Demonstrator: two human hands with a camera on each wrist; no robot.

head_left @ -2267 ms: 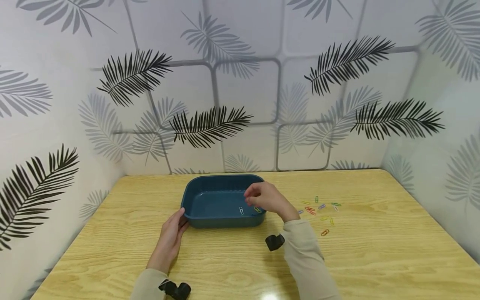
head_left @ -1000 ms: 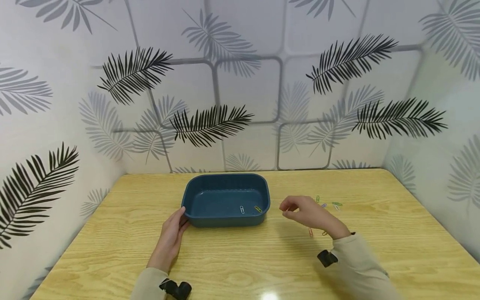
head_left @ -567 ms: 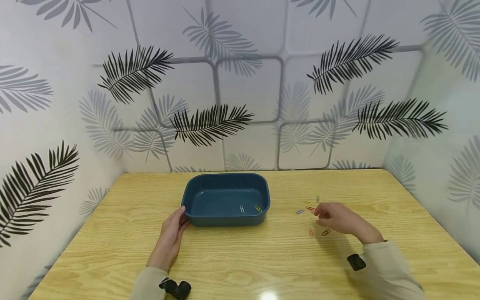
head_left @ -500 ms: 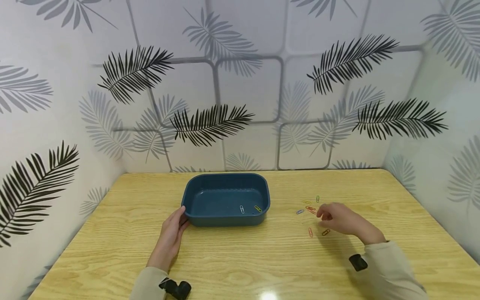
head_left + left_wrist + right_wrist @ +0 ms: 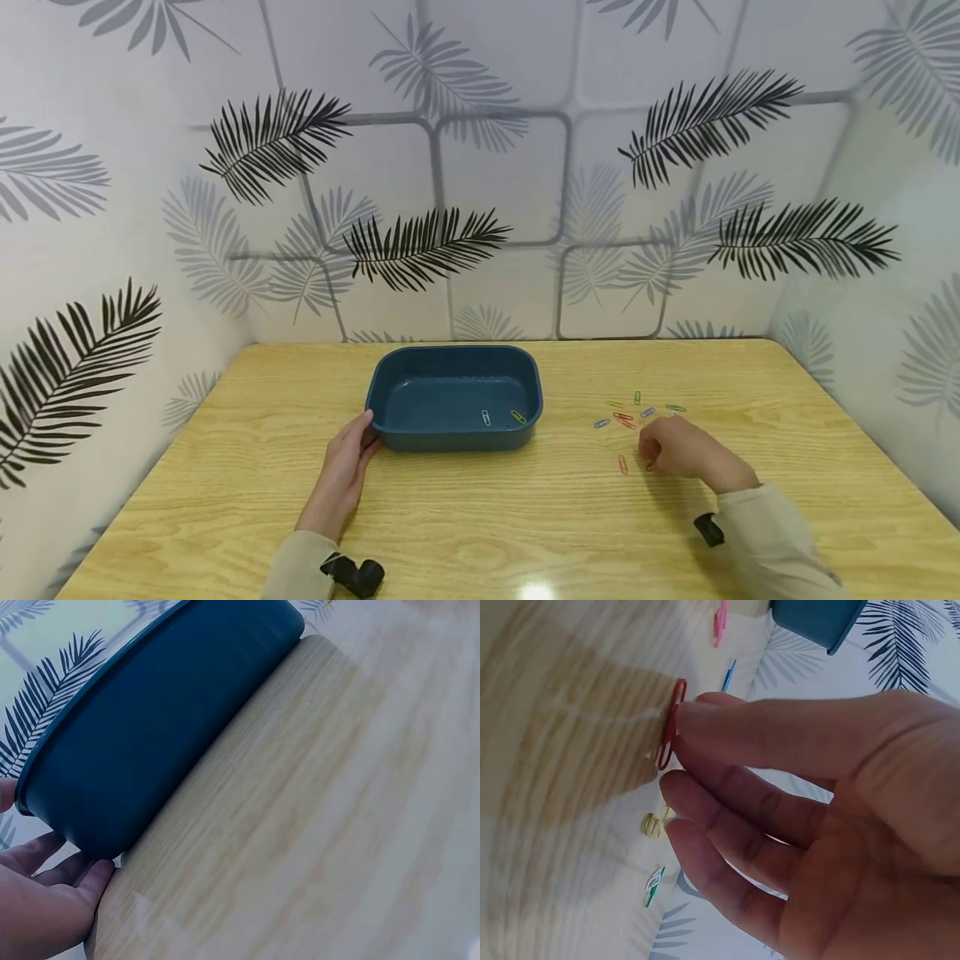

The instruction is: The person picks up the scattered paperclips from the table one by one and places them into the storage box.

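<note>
A dark blue rectangular tray (image 5: 457, 442) stands on the wooden table. My left hand (image 5: 348, 463) grips its near left corner, thumb on the rim and fingers below it against the side, as the left wrist view shows. Inside the tray lie a white paper clip (image 5: 486, 417) and a yellow paper clip (image 5: 518, 416). My right hand (image 5: 686, 452) is low over the table to the right. In the right wrist view its thumb and index finger pinch a red paper clip (image 5: 669, 735) at the table surface; the other fingers are bent loosely.
Several loose clips lie near the right hand: a pink clip (image 5: 622, 464), a blue clip (image 5: 602, 423), a red clip (image 5: 622, 416), a purple clip (image 5: 648, 412) and a green clip (image 5: 637, 397). A leaf-patterned wall (image 5: 495, 292) rises behind the table (image 5: 465, 517).
My right hand has left the tray, moved right to the scattered clips, then come down on the red paper clip near the table's front. My left hand stays at the tray corner.
</note>
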